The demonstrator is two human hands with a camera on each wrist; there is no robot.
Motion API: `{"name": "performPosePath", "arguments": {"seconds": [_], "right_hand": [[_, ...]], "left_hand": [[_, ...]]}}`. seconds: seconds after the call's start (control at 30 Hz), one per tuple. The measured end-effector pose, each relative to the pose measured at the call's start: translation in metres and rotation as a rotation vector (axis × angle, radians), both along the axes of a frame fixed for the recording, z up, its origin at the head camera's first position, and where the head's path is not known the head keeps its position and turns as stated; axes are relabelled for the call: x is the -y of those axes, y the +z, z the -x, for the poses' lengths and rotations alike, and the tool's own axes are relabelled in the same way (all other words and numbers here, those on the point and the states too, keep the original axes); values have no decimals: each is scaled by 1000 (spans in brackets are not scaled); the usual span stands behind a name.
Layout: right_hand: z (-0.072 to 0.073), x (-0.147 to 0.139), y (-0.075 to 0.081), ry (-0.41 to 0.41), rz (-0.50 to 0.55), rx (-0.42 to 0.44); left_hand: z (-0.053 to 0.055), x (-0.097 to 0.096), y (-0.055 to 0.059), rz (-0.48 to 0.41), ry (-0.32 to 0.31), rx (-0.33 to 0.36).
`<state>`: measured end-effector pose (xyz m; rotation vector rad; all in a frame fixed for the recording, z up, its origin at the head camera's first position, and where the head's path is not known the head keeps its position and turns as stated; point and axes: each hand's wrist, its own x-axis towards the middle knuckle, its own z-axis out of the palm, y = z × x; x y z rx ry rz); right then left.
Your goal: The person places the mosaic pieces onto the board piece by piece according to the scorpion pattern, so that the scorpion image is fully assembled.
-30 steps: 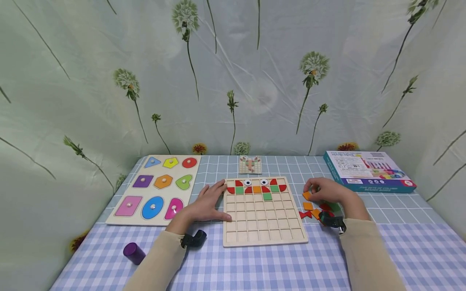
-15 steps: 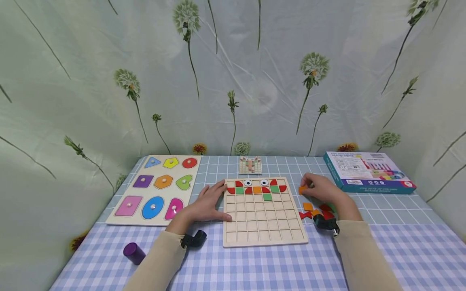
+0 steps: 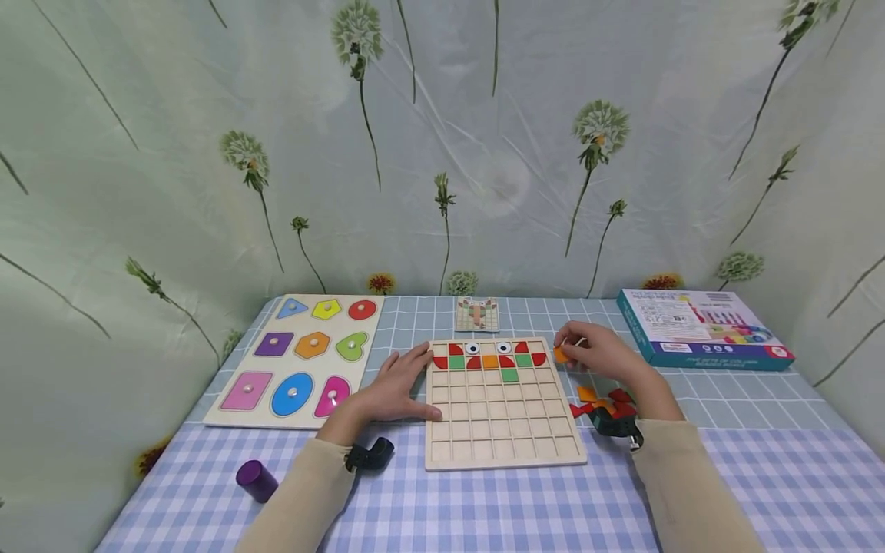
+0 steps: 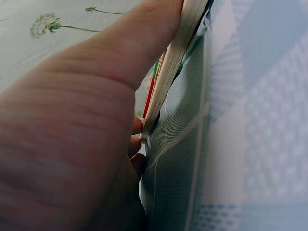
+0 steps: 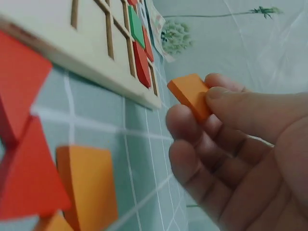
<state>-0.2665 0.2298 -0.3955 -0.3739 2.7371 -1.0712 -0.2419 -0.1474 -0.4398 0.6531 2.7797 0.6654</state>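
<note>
A wooden grid board (image 3: 505,426) lies on the table, its upper rows partly filled with red, green and orange tiles and two eye tiles. My left hand (image 3: 396,393) rests along the board's left edge, fingers spread, thumb on the lower side. Just off the board's upper right corner, my right hand (image 3: 600,353) pinches an orange square tile (image 5: 187,92) between thumb and fingers. The right wrist view shows that tile raised above the cloth. Below the right hand lie loose tiles, among them an orange tile (image 5: 91,185) and a red triangle (image 5: 31,173), partly hidden by the wrist strap.
A small pattern card (image 3: 477,314) stands behind the board. To the left are a knobbed shape puzzle (image 3: 281,355) and a purple cylinder (image 3: 256,481). A teal-edged box (image 3: 705,329) sits at the back right.
My right hand has moved left with the orange square tile, away from the loose tiles and toward the board's upper right corner. The left hand stays in place.
</note>
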Motion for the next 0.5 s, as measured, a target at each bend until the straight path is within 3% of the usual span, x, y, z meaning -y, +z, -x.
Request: {"name": "performPosePath", "arguments": {"seconds": [0.2, 0.5], "right_hand": [[-1, 14, 2, 51, -31, -33], [-2, 32, 0, 84, -58, -16]], "left_hand": [[0, 1, -1, -12, -1, 1], [0, 1, 0, -26, -9, -7]]}}
